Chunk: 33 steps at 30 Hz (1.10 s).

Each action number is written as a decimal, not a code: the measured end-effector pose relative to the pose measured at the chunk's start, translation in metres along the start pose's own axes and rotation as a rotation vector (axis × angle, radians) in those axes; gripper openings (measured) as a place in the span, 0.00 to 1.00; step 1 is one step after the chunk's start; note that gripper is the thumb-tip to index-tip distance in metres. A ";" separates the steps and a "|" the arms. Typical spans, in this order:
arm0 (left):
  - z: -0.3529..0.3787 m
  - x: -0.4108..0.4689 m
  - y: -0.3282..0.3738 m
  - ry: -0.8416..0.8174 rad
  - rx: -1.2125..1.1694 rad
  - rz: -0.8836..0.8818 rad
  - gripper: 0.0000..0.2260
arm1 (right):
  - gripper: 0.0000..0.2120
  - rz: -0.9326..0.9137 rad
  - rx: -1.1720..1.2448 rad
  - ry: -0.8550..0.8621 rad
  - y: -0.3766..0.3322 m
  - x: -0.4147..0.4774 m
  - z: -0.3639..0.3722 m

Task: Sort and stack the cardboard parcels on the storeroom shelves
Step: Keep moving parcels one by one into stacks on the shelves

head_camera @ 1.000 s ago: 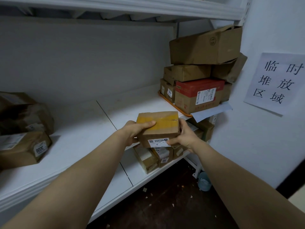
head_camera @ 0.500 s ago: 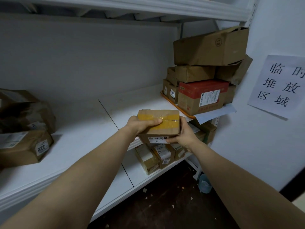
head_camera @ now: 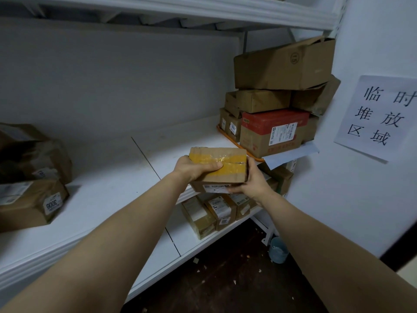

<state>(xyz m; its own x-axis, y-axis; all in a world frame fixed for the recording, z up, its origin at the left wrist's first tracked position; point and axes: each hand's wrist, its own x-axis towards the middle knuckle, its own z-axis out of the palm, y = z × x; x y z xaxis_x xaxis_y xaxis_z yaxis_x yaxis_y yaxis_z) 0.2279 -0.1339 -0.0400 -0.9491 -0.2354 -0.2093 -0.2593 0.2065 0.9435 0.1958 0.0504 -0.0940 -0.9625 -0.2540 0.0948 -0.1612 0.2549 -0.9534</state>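
Note:
A small cardboard parcel (head_camera: 228,154) with a band of yellow tape across its top is held in both hands at the front edge of the white middle shelf (head_camera: 117,177). My left hand (head_camera: 194,168) lies over its top left corner. My right hand (head_camera: 252,181) grips its right side and underside. A white label shows on its front face. A stack of parcels (head_camera: 275,100), one with a red top, stands at the shelf's far right on an orange tray (head_camera: 252,155).
Two brown parcels (head_camera: 31,177) sit at the left end of the middle shelf. Several small labelled parcels (head_camera: 216,213) stand on the lower shelf below my hands. A paper sign (head_camera: 379,116) hangs on the right wall. A blue cup (head_camera: 278,250) is on the dark floor.
Both hands have raised the taped parcel slightly and carried it forward over the edge of the middle shelf, with its top tilting more level. The grip is unchanged.

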 end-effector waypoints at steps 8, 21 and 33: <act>0.010 0.002 -0.007 -0.020 0.009 0.003 0.36 | 0.47 0.016 0.007 0.019 0.007 -0.009 -0.005; 0.070 -0.004 -0.004 -0.115 0.397 0.123 0.38 | 0.36 0.314 0.111 0.072 0.037 -0.036 -0.060; 0.116 -0.020 -0.040 -0.559 0.398 -0.170 0.14 | 0.12 0.516 0.298 -0.019 0.078 -0.076 -0.093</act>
<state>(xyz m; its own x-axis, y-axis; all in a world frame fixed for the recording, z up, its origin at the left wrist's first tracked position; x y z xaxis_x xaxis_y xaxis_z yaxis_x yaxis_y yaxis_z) 0.2362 -0.0272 -0.1031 -0.8117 0.2060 -0.5466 -0.3562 0.5671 0.7427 0.2361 0.1764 -0.1489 -0.8956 -0.1846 -0.4048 0.3972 0.0782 -0.9144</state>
